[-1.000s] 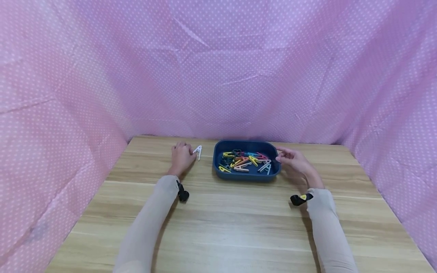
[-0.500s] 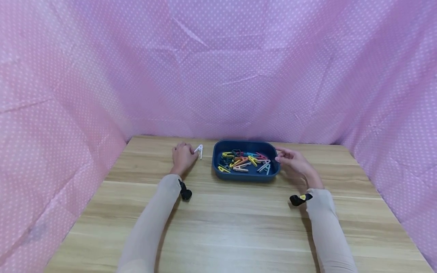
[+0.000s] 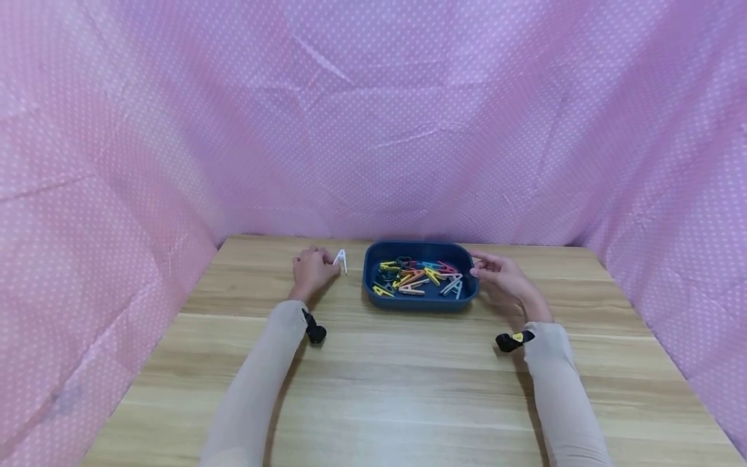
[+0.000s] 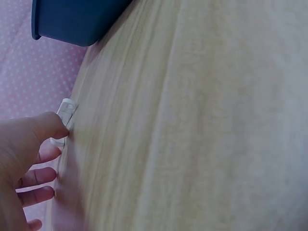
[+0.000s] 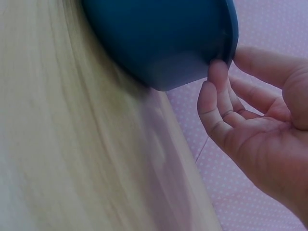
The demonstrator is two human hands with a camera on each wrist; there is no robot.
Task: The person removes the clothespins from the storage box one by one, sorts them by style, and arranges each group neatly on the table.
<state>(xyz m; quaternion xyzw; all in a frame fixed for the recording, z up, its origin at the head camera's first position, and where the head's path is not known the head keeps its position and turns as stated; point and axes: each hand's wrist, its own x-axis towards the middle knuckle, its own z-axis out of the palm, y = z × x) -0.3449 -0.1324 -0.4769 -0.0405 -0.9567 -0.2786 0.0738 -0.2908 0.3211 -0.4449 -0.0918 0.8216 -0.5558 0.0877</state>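
Note:
On the left of the table, my left hand (image 3: 312, 271) pinches a white clothespin (image 3: 344, 264) between thumb and fingertip. The clothespin stands on its legs close over the wood; in the left wrist view part of the clothespin (image 4: 66, 109) is hidden behind the thumb. To its right is a dark blue plastic box (image 3: 420, 304) holding several clothespins in yellow, orange, red, blue and pale colours. My right hand (image 3: 508, 279) grips the right end of this box, and in the right wrist view the thumb and fingers (image 5: 218, 72) meet at its rim.
A wood-grain table (image 3: 408, 389) carries everything. Behind it and at both sides hangs a pink dotted cloth (image 3: 373, 130). The box stands near the far edge. Each wrist wears a black strap with a small camera (image 3: 316, 333).
My left hand has shifted slightly to the right with the white clothespin, whose tilt has changed a little. The right hand and the box stay practically where they were.

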